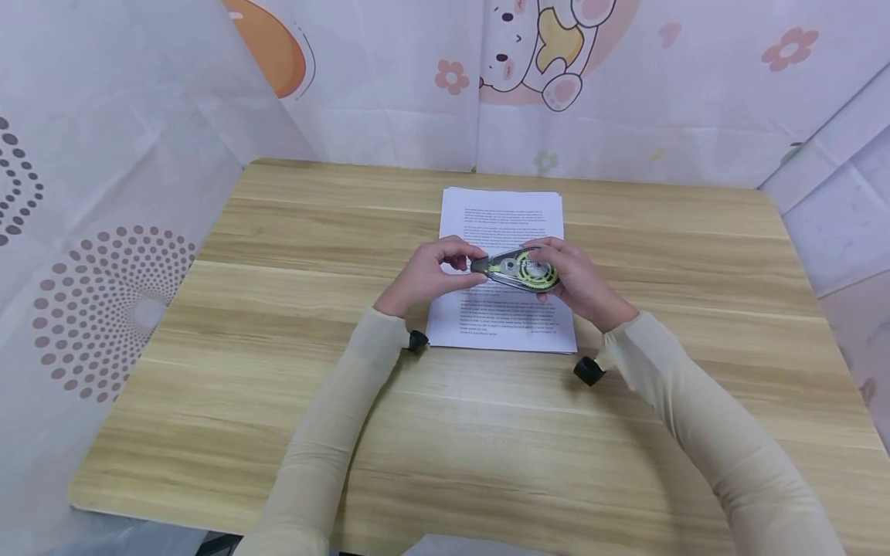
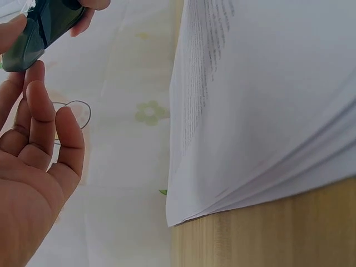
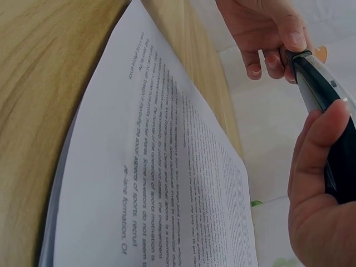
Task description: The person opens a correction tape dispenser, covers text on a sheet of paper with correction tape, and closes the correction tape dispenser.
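A correction tape dispenser (image 1: 511, 269) with a clear casing and a yellow-green wheel is held level above a stack of printed paper (image 1: 501, 328). My left hand (image 1: 433, 272) pinches its narrow dark tip between thumb and index finger. The wide end sits in my right hand (image 1: 582, 283), with fingers over the top and the thumb at the near side. In the right wrist view, the dispenser's dark edge (image 3: 317, 83) runs between both hands. Part of its dark body (image 2: 61, 22) shows at the top corner of the left wrist view.
The paper stack lies on a wood-grain table (image 1: 278, 347), its sheets slightly fanned at the edge. Black wrist cameras (image 1: 589, 371) hang from the beige sleeves (image 1: 702, 417). Behind the table hangs a printed curtain (image 1: 389, 116) with cartoon figures and flowers.
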`<state>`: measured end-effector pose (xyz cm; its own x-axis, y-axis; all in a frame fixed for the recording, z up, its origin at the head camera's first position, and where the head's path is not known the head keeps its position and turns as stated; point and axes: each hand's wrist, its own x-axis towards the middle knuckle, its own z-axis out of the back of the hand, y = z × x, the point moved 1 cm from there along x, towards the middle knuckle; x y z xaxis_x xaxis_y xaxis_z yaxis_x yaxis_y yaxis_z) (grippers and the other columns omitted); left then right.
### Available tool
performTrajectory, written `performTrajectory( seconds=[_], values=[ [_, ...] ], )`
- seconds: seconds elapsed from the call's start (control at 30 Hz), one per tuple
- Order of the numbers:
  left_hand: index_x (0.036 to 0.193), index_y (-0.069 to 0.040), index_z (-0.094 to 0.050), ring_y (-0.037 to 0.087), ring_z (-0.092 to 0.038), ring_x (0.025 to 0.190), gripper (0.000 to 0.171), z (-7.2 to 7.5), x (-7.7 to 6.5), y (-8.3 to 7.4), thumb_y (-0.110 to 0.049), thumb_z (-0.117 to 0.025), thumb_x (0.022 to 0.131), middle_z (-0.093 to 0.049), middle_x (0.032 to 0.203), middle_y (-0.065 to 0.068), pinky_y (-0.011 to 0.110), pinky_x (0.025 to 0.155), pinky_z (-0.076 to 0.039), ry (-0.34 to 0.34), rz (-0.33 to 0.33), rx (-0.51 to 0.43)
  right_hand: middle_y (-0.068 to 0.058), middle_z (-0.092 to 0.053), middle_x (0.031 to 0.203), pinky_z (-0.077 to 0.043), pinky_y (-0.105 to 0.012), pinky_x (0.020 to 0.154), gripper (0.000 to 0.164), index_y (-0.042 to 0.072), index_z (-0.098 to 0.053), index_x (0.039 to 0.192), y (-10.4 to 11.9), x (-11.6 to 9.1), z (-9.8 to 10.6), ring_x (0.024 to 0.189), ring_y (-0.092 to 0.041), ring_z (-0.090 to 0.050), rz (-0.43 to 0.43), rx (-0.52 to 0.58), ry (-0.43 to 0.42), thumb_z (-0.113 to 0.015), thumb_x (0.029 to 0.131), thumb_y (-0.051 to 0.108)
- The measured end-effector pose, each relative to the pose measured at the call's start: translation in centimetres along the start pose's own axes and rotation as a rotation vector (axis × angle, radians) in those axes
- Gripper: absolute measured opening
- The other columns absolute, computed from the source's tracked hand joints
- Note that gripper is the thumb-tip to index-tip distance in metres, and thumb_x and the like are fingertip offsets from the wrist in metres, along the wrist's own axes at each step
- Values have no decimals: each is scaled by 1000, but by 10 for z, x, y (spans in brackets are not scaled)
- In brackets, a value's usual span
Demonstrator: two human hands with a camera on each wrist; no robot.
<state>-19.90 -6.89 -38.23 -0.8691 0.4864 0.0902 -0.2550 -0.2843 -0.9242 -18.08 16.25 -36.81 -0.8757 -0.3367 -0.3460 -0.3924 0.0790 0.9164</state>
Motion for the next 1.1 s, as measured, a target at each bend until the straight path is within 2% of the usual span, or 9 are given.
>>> performTrajectory(
  seconds=[0.33, 0.77, 1.1],
  values=[
    [108, -14, -70, 21, -51, 86, 34, 0, 1, 3, -24, -77, 76, -63, 99, 1, 45, 82, -45, -29, 21, 8, -3, -57, 97, -44, -18, 47, 26, 6, -47, 119, -2, 1, -5, 64, -9, -56, 16, 20, -34, -45, 95, 14],
    [107, -11, -71, 26, -51, 87, 34, -1, 0, 2, -20, -79, 75, -63, 97, 4, 53, 86, -42, -17, 13, -14, -3, -56, 101, -45, -17, 50, 23, 9, -49, 116, -4, 2, -6, 69, -8, -56, -4, -26, -36, -45, 95, 17],
    [106, -11, -71, 20, -51, 85, 34, 0, -1, 1, -22, -79, 75, -62, 96, 3, 53, 86, -43, -20, -4, -20, -2, -58, 97, -45, -17, 48, 17, 11, -51, 111, -4, 2, -8, 66, -8, -56, 3, 24, -32, -44, 95, 14]
  ],
)
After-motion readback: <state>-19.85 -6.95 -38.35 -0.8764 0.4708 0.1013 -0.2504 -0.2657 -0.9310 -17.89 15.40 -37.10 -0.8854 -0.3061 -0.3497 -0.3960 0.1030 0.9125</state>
